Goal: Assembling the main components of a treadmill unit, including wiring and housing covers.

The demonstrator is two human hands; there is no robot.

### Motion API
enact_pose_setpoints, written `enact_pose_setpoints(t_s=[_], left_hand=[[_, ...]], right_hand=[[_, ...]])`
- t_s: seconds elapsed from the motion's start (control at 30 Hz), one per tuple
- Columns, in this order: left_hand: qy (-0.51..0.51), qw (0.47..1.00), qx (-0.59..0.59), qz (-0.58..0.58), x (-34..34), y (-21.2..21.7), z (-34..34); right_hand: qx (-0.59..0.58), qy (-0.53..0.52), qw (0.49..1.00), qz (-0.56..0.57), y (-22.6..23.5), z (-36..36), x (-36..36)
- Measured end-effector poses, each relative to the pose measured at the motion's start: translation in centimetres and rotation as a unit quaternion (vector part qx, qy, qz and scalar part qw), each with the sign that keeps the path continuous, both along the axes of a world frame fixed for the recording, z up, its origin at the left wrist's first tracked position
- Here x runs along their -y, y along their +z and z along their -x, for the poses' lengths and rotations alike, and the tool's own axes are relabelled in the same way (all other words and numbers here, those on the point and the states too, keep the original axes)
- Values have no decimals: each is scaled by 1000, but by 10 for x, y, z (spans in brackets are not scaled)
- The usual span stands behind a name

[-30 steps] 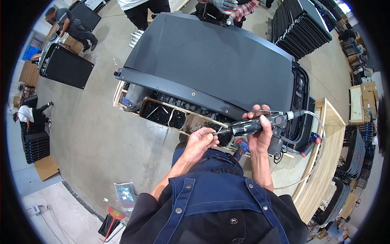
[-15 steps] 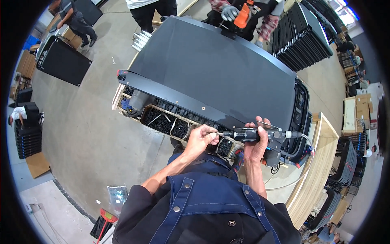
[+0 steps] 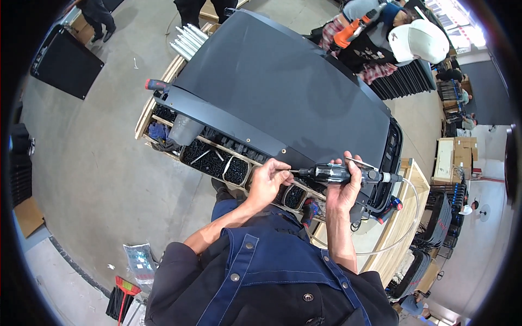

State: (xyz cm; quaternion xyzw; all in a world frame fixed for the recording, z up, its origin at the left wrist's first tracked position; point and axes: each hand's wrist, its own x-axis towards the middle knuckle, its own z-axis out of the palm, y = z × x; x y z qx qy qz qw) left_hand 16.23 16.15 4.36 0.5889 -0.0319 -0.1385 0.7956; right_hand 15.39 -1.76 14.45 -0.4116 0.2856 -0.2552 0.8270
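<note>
My right hand is wrapped round a black air screwdriver, which lies level with its bit pointing left. A clear hose runs from its right end. At the tip of the bit, my left hand is closed in a pinch; whatever the fingertips hold there is hidden. Both hands are over the near edge of a large dark grey panel. Brass-coloured holes show along that edge. Below it are bins of black screws, with a smaller screw bin beneath my hands.
Across the panel, a co-worker in a white cap leans in with an orange power tool. A wooden frame stands right, crossed by the hose. Silver tubes lie at the far left corner. A red-handled screwdriver sits nearby.
The whole view has shifted and turned slightly. Across the panel, the co-worker has bent forward and moved right with the orange tool. My hands keep the same hold on the screwdriver and at its tip.
</note>
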Motion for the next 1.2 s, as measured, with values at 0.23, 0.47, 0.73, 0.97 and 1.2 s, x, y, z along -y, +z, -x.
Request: enact_pose_setpoints(t_s=[0.23,0.47,0.73,0.97,1.2], left_hand=[[-183,916,-270,235,-14,-12,-12],[-85,726,-436,524,32,-40,-22],[-98,804,-470,352,28,-41,-19],[205,954,-212,55,-31,-58,-47],[226,956,-174,75,-40,-58,-58]], right_hand=[[100,124,976,147,-2,4,-3],[114,162,942,269,4,-28,-22],[85,308,881,348,-4,-71,-30],[148,502,799,296,-11,-99,-33],[85,512,803,294,8,-97,-39]])
